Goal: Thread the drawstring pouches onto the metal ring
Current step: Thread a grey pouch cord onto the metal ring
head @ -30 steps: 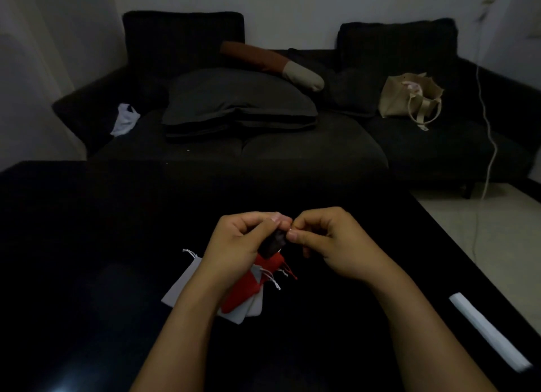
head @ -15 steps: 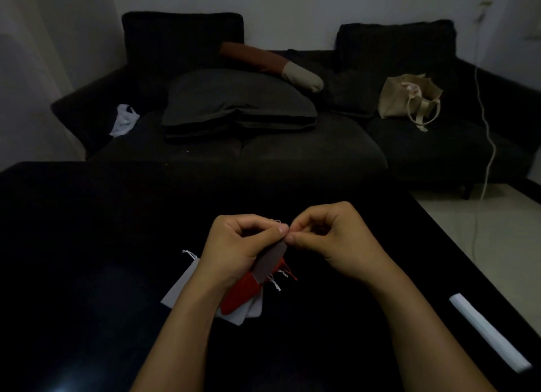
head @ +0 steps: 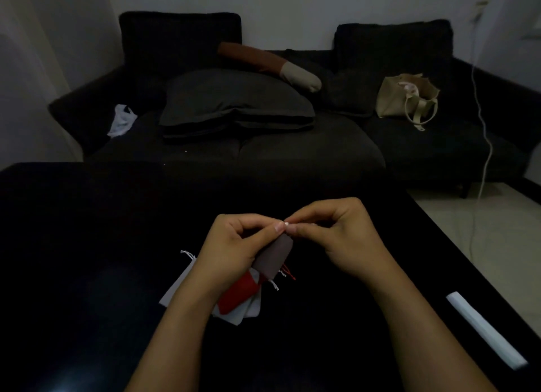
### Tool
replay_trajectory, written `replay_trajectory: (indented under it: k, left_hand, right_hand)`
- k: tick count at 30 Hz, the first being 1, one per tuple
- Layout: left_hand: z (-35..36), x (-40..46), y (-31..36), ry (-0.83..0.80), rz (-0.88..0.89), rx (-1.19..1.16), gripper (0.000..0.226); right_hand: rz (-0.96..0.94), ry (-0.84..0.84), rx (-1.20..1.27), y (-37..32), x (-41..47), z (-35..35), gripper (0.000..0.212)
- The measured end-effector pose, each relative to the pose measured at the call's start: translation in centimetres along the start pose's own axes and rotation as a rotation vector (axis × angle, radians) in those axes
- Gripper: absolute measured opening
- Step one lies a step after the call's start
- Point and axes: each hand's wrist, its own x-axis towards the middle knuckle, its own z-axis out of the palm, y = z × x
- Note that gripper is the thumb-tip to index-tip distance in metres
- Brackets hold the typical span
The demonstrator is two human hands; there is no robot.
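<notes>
dark sofa [head: 292, 145] — grey pillow [head: 234, 101] | beige bag [head: 404, 98] | white strip [head: 486, 330]

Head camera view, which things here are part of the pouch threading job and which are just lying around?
In the job: left hand, right hand, grey-brown pouch, red pouch, white pouches. The ring itself is too small to make out.

Lying about: white strip, beige tote bag, pillows, white cable.

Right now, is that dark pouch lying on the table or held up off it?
Held up. The dark pouch hangs below the fingertips of the left hand and right hand, above the red pouch on the table.
</notes>
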Motion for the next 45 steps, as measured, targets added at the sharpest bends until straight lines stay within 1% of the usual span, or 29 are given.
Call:
replay_trajectory:
  k: [3,6,8,12,14,17,21,23,26,28,29,31,33,35,37,39,41,43,45]
  left_hand:
    - [0.0,0.2,0.2,0.035,-0.086,-0.261,0.021]
    - [0.4,0.0,0.5,0.022,-0.121,-0.431,0.014]
    - [0.7,-0.2,0.8,0.002,-0.134,-0.477,0.010]
    - [0.5,-0.4,1.0,-0.054,-0.204,-0.444,0.008]
    - [0.4,-0.4,1.0,-0.055,-0.230,-0.452,0.005]
    - [0.6,-0.3,1.0,-0.032,-0.262,-0.494,0.011]
    - [1.0,-0.1,0.9,-0.022,-0.293,-0.601,0.014]
    - [1.0,0.0,0.8,-0.013,-0.294,-0.633,0.016]
    - [0.8,0.2,0.9,0.092,-0.292,-0.621,0.020]
    - [0.7,0.3,0.9,0.173,-0.274,-0.555,0.019]
    - [0.6,0.4,0.7,0.197,-0.251,-0.476,0.016]
    - [0.5,0.4,0.4,0.225,-0.177,-0.290,0.015]
    - [0.6,0.4,0.1,0.226,-0.096,-0.111,0.011]
    - [0.8,0.3,-0.1,0.179,-0.048,0.001,0.011]
    - [0.9,0.2,-0.4,0.098,-0.037,0.039,0.012]
    - [1.0,0.2,-0.5,0.030,-0.037,0.027,0.013]
    - [0.9,0.1,-0.6,-0.014,-0.047,-0.021,0.014]
    - [0.9,0.1,-0.5,-0.042,-0.046,-0.087,0.015]
    - [0.8,0.0,-0.3,-0.056,-0.040,-0.181,0.024]
  right_hand:
    - [0.038,0.039,0.282,-0.6,-0.1,0.1,0.007]
    - [0.077,-0.028,0.422,-0.7,-0.1,0.3,0.007]
    - [0.098,-0.078,0.444,-0.7,-0.1,0.2,0.009]
    - [0.111,-0.127,0.441,-0.7,-0.2,0.1,0.009]
    - [0.114,-0.144,0.404,-0.6,-0.1,0.2,0.007]
    - [0.125,-0.162,0.378,-0.6,0.0,0.5,0.001]
    - [0.207,-0.168,0.434,-0.8,0.0,0.8,0.005]
    - [0.216,-0.159,0.476,-0.8,0.1,1.0,0.005]
    - [0.163,-0.085,0.439,-0.7,0.1,1.0,0.006]
    - [0.160,-0.007,0.345,-0.6,0.2,0.3,0.010]
    - [0.158,0.017,0.261,-0.5,0.2,-0.3,0.009]
    - [0.133,0.010,-0.009,-0.6,0.2,-1.3,0.008]
    - [0.089,-0.033,-0.231,-1.0,0.1,-1.8,0.007]
    - [0.021,-0.081,-0.290,-1.5,0.1,-1.5,0.006]
    - [-0.066,-0.108,-0.339,-1.8,0.2,-0.8,0.007]
    - [-0.098,-0.097,-0.342,-1.7,0.3,-0.3,0.007]
    - [-0.085,-0.074,-0.306,-1.5,0.4,-0.1,0.007]
    - [-0.049,-0.048,-0.186,-1.3,0.3,-0.1,0.009]
    - [-0.007,-0.017,-0.028,-1.2,0.3,-0.3,0.010]
